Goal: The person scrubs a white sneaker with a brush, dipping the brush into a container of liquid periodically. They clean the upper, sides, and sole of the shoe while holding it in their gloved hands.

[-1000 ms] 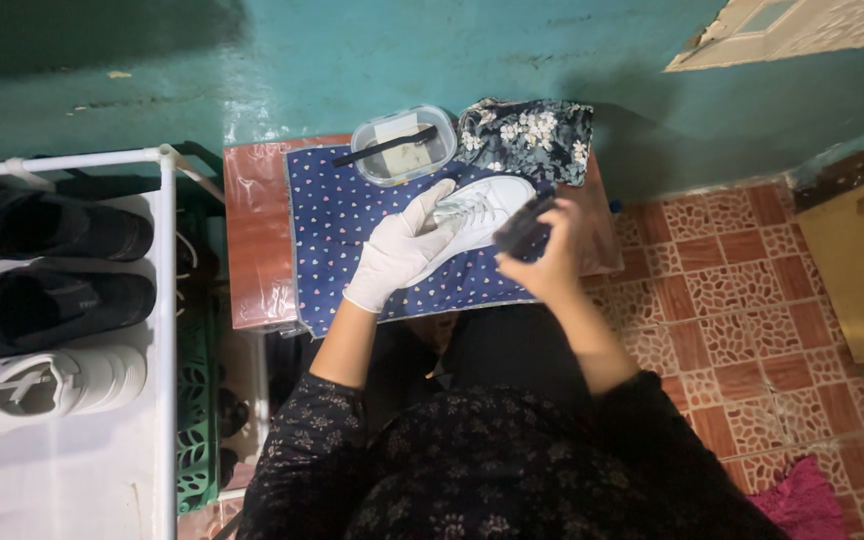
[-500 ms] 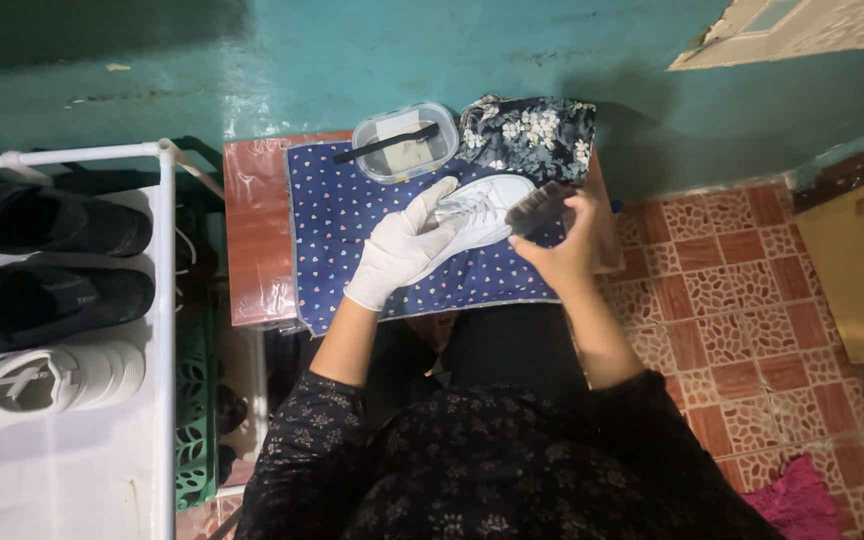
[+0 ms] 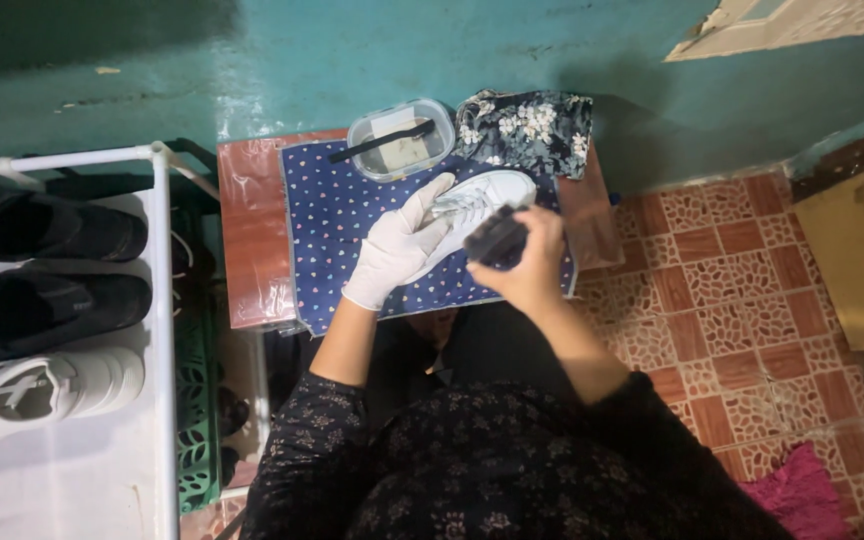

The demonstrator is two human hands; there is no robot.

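Blue cloth (image 3: 352, 225): dotted, spread over my tabletop (image 3: 252, 250).
Sneaker (image 3: 487, 195): white, lying on the cloth, toe pointing away from me.
Left hand (image 3: 402, 245): gloved, my grip clamped on the sneaker's near side.
Right hand (image 3: 527, 260): bare, grip closed around a dark brush (image 3: 497, 238), pressed against the sneaker's side.
Tub (image 3: 399, 140): clear, just beyond the sneaker.

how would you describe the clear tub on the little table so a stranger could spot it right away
Find the small red-brown table against the teal wall, covered by a blue dotted cloth. At its far edge, left of the folded floral fabric and beyond the white shoe, sits the clear plastic tub. It is the only see-through thing there, with a thin black brush lying across its top.
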